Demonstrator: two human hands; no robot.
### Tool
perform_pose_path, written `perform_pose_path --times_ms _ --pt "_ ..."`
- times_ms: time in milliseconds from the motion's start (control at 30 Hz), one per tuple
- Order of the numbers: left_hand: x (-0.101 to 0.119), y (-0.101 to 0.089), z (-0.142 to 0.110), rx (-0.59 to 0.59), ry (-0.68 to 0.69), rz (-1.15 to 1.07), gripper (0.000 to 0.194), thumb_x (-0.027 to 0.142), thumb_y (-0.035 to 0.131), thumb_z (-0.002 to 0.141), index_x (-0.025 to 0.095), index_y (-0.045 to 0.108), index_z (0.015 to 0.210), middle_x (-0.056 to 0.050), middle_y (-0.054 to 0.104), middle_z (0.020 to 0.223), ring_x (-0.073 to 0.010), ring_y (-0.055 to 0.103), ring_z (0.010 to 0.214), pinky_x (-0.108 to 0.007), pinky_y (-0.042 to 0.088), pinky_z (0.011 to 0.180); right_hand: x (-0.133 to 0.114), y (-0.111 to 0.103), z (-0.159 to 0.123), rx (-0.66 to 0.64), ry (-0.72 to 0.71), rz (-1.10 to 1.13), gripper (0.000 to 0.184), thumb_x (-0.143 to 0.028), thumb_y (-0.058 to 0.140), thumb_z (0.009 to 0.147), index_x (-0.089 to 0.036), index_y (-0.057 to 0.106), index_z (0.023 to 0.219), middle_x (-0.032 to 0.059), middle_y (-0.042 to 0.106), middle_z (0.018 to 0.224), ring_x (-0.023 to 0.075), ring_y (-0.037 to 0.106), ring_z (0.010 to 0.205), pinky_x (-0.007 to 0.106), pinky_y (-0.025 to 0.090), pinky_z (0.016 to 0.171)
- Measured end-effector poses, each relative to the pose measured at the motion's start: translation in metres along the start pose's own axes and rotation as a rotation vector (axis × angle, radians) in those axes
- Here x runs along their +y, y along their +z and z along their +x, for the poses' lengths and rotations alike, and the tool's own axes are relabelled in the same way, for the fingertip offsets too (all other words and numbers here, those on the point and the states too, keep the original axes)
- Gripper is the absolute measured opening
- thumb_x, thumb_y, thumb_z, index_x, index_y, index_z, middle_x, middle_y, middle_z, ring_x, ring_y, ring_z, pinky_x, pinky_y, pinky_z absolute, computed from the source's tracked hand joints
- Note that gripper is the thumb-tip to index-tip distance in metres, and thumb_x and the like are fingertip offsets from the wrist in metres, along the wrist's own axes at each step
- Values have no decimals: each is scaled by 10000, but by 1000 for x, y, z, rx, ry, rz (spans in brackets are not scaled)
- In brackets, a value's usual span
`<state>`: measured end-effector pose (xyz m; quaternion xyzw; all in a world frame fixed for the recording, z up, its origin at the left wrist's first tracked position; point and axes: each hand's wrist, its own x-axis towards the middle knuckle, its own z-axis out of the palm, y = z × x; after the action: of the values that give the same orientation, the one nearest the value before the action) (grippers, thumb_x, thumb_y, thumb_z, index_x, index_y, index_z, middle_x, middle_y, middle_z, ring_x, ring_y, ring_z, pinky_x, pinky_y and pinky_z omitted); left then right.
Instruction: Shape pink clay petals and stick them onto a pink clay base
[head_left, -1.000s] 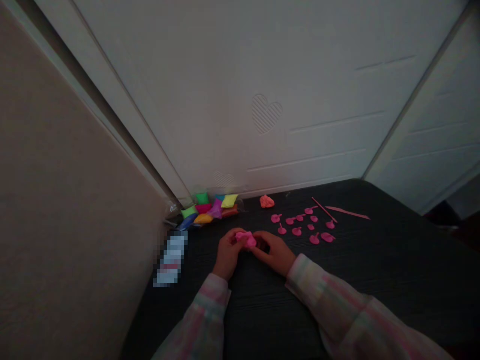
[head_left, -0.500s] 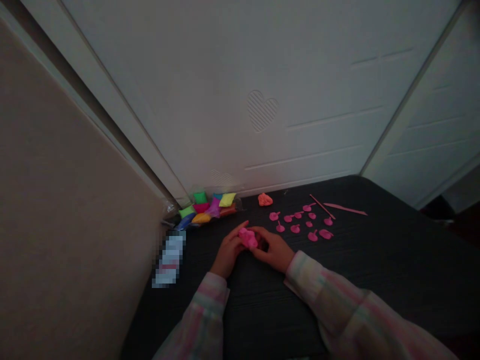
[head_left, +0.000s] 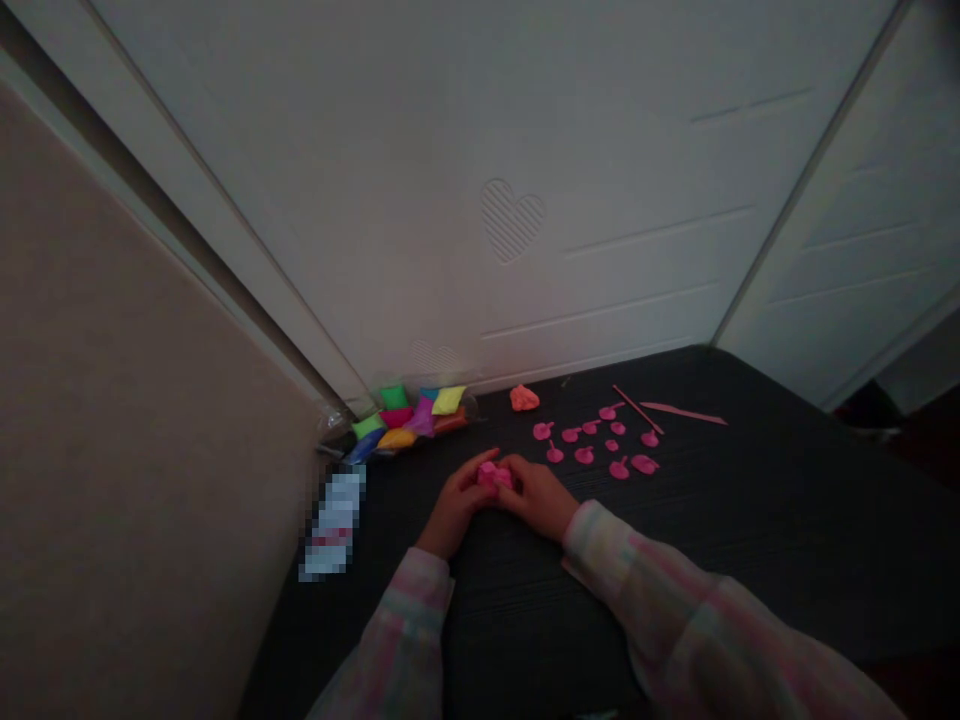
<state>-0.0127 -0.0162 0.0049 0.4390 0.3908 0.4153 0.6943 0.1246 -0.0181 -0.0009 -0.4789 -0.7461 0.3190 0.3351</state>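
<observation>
A lump of bright pink modelling clay [head_left: 495, 476] is held between both hands over the dark table. My left hand [head_left: 456, 505] closes on its left side, with the fingers stretched along the far edge and the thumb in front. From the right, my right hand [head_left: 541, 492] pinches the same lump with thumb and fingers. Part of the clay is hidden behind the fingers. Just beyond my right hand lie several small flat pink clay pieces [head_left: 584, 455], many with a short stem. An orange clay lump [head_left: 524, 398] rests farther back.
A pink stick tool [head_left: 638, 409] and a pink knife-shaped tool [head_left: 684, 413] lie at the back right. Colourful clay packets [head_left: 397, 438] in clear wrapping sit at the back left, near a blurred pale item [head_left: 335, 523]. A white panel [head_left: 600, 180] borders the black table [head_left: 525, 630].
The fingers of my right hand have closed in more on the pink clay, which now looks more covered and squeezed. The whole view has shifted slightly.
</observation>
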Motion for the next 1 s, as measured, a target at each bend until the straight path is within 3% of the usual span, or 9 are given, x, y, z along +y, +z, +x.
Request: perform_pose_path --times_ms 233,433,567,767,1000 --pt "-4 3 3 25 -21 41 414 161 599 580 138 491 979 -53 583 849 -109 533 650 -234 422 608 5 -5 1 46 31 228 193 -339 365 748 -163 443 726 -32 480 578 72 433 508 193 316 478" --pt "2 3 2 100 23 192 312 227 584 592 122 522 879 -31 590 737 -103 531 579 -235 415 571 9 0 1 -31 46 406 202 -322 392 739 -166 451 853 -27 497 625 75 456 542 201 355 507" --pt "3 1 1 127 90 302 267 244 564 608 109 520 834 6 555 589 -69 468 460 -197 372 473 11 2 0 -55 21 363 246 -271 467 691 -171 446 914 -18 520 678 82 468 578 204 361 527" --pt "-2 2 2 176 151 419 226 257 526 636 135 501 825 63 452 478 -40 378 368 -167 284 371 4 0 0 7 15 164 200 -224 464 671 -181 460 865 -21 513 658 84 459 564 201 341 517" --pt "-10 10 5 190 232 268 77 212 484 651 162 428 666 80 379 456 -31 340 330 -149 266 314 -2 0 1 97 -4 94 73 -199 421 681 -187 441 750 -46 458 579 74 417 499 195 297 481"
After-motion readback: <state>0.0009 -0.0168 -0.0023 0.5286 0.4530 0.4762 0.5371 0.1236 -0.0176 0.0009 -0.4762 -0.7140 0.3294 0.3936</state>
